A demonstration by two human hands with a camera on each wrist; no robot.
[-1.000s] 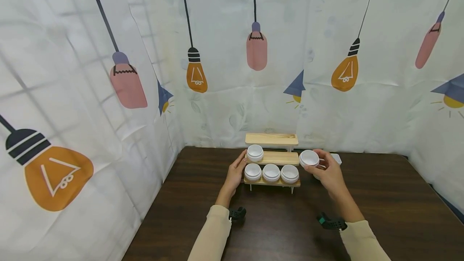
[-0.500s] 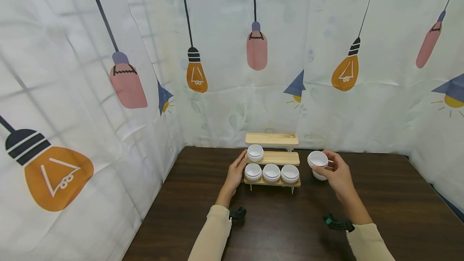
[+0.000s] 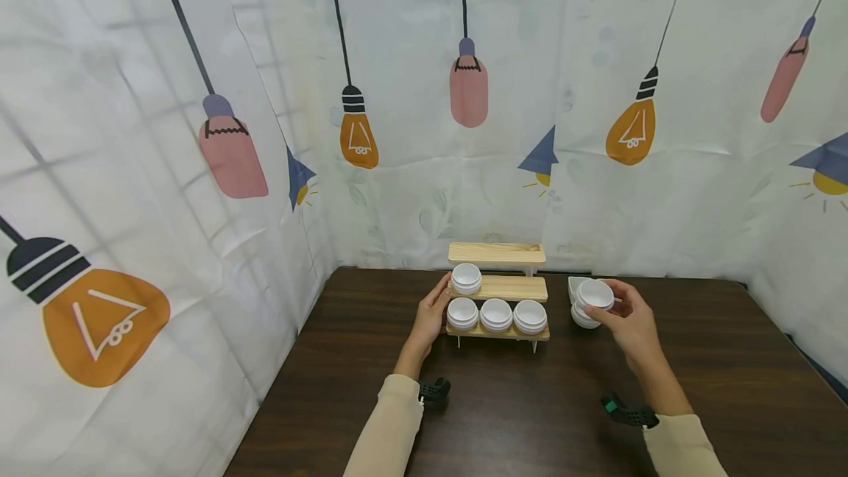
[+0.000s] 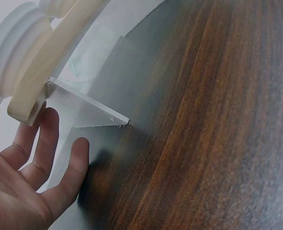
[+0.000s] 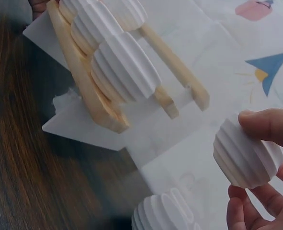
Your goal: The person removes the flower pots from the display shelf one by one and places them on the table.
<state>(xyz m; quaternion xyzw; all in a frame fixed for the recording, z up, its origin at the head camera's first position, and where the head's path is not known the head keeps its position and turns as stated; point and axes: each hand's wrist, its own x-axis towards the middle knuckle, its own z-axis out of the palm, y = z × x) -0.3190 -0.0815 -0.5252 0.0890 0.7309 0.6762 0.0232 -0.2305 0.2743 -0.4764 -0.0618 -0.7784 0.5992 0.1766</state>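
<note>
dark tabletop (image 3: 517,407); right grip (image 3: 629,321) pinches ribbed white cup (image 3: 595,293); left grip (image 3: 430,316) loose against pale wooden stand (image 3: 515,288)

L hand (image 4: 31,184) on end of wood board (image 4: 55,57)

L wrist cam: board slants from frame's lower L to upper R, w/ white ribbed cup (image 4: 16,50) seated nr the held end. 2nd white piece (image 4: 55,5) just beyond, mostly cut off at top. Fingers bent; 1 fingertip touches board's underside, another stands off it. Clear plastic bracket (image 4: 91,101) juts from under board, narrowing to a tip at dk brown table (image 4: 203,120), streaky grain, shinier lower R.
</note>
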